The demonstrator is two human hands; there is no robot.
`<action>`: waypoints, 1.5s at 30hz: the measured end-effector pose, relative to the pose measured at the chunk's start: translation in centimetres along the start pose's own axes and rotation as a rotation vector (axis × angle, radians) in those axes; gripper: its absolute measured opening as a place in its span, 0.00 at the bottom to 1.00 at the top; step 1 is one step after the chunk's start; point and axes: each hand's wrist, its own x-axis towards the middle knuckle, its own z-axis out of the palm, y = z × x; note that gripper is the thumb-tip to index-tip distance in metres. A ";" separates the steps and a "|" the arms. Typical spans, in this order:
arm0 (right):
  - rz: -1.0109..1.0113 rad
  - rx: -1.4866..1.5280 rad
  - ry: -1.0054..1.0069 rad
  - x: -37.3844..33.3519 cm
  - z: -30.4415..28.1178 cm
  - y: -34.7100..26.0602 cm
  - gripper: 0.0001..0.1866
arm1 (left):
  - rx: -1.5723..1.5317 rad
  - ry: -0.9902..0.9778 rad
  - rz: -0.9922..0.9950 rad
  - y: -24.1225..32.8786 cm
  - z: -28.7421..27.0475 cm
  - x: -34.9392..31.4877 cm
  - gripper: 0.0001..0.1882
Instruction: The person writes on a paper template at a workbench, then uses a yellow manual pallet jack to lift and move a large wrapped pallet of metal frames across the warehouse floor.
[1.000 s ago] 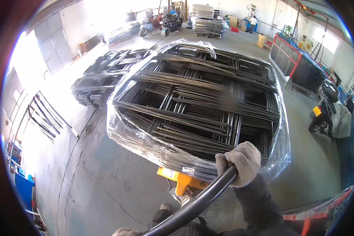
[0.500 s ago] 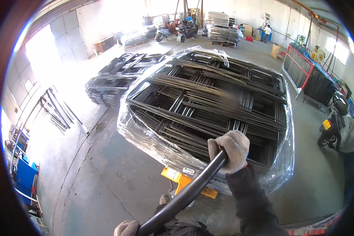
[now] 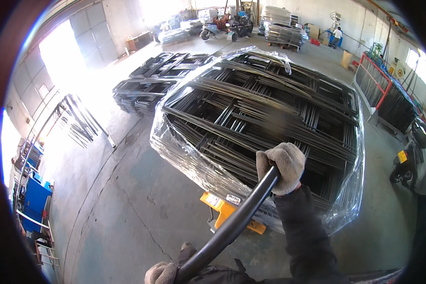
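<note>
My right hand (image 3: 283, 165), in a grey knit glove, is closed round the upper end of a thick black pallet jack handle (image 3: 229, 226). Lower down, at the bottom edge, my gloved left hand (image 3: 161, 273) grips the handle's other end. The handle slants up to the right in front of me. Part of the yellow-orange pallet jack (image 3: 218, 206) shows beneath the load's near edge; its forks are hidden. Just beyond my right hand lies a wide stack of black metal frames (image 3: 251, 118), wrapped round its sides in clear plastic film (image 3: 187, 158).
Behind it on the left stands another stack of black frames (image 3: 139, 90). A rack of hanging bars (image 3: 83, 124) and a blue cabinet (image 3: 35, 196) are at left. A red-railed rack (image 3: 381, 97) and a motorcycle (image 3: 404, 173) line the right. Scooters (image 3: 241, 28) stand far back, a person (image 3: 337, 37) beyond.
The wrapped stack, floor and surroundings have shifted slightly right in view, with the far objects a little higher. Both hands keep their grip on the handle.
</note>
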 end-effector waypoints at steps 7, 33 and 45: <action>0.035 0.083 0.030 -0.8 1.3 0.4 0.17 | -0.325 0.333 -0.006 5.1 -0.1 2.7 0.23; 0.102 0.170 0.069 -3.0 3.3 1.3 0.10 | -0.192 0.781 -0.447 8.5 1.7 4.3 0.14; 0.166 0.172 0.005 -1.7 6.4 0.2 0.14 | 0.039 0.889 -0.485 6.1 3.4 6.3 0.27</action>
